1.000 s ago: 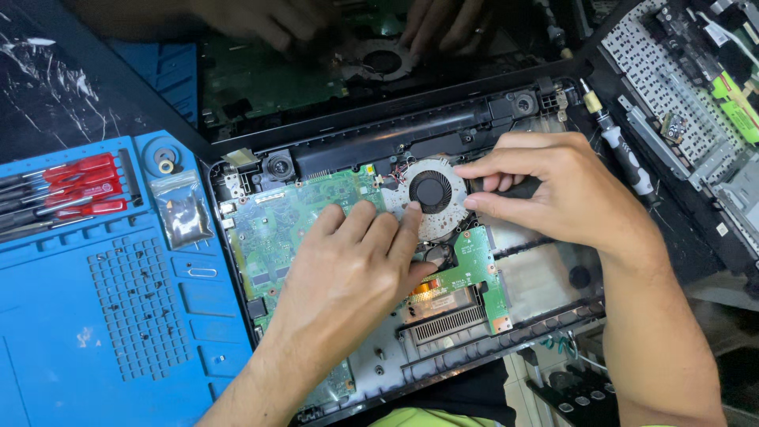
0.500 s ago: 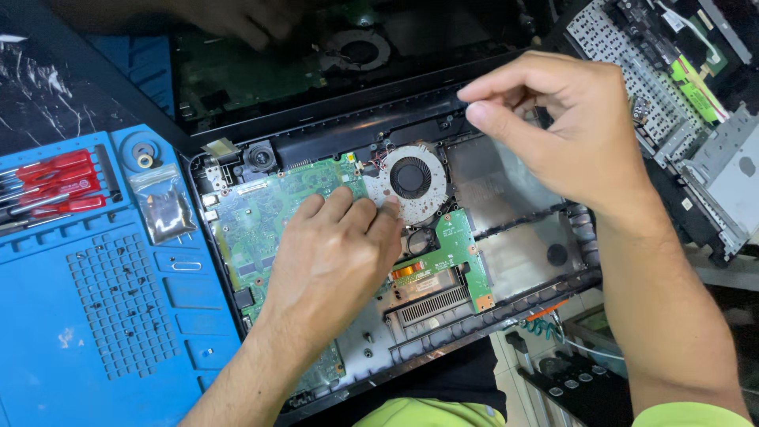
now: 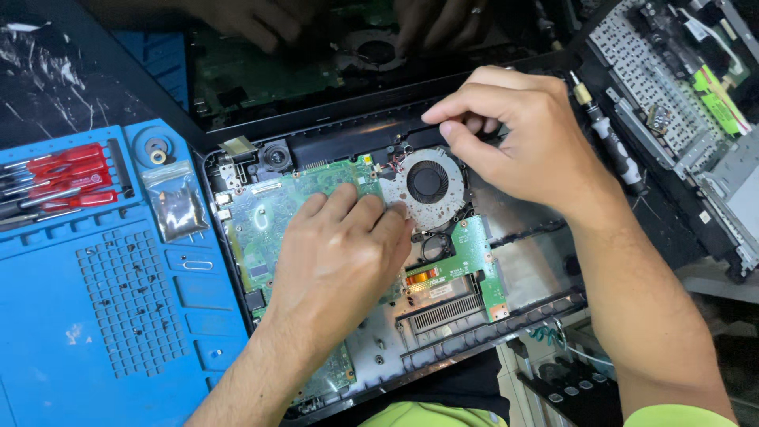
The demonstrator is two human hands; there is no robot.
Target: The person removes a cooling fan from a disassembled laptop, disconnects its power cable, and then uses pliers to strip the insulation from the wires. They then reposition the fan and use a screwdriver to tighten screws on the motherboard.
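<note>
**Operator:** Logging hand state. My left hand (image 3: 340, 261) lies palm down on the green motherboard (image 3: 269, 221) inside the opened laptop base (image 3: 379, 372). Its fingers (image 3: 368, 213) are held close together and slightly bent, tips just beside the round cooling fan (image 3: 428, 183). It grips nothing; it presses flat.

**Observer:** And the right?

**Operator:** My right hand (image 3: 522, 142) hovers over the upper right edge of the fan, near the black hinge strip. Thumb and forefinger are drawn together in a pinch; the other fingers curl behind them. I cannot tell whether anything small sits between the tips.

**Observer:** Where is the fan exactly?

**Operator:** It sits in the base at the motherboard's right edge, above a smaller green board (image 3: 466, 257) and a ribbed metal heatsink (image 3: 443, 312).

**Observer:** Packages or labels?

**Operator:** One small clear plastic bag (image 3: 180, 205), rectangular, lies on the blue work mat (image 3: 103, 332) left of the laptop, below a round recess. Red-handled screwdrivers (image 3: 67, 178) are racked at the mat's upper left. A loose black screwdriver (image 3: 609, 134) rests right of my right hand, beside an upturned keyboard panel (image 3: 648, 87) carrying a green strip.

**Observer:** Others present?

**Operator:** Another person's hands (image 3: 348, 20) work on a second board at the top edge.
</note>
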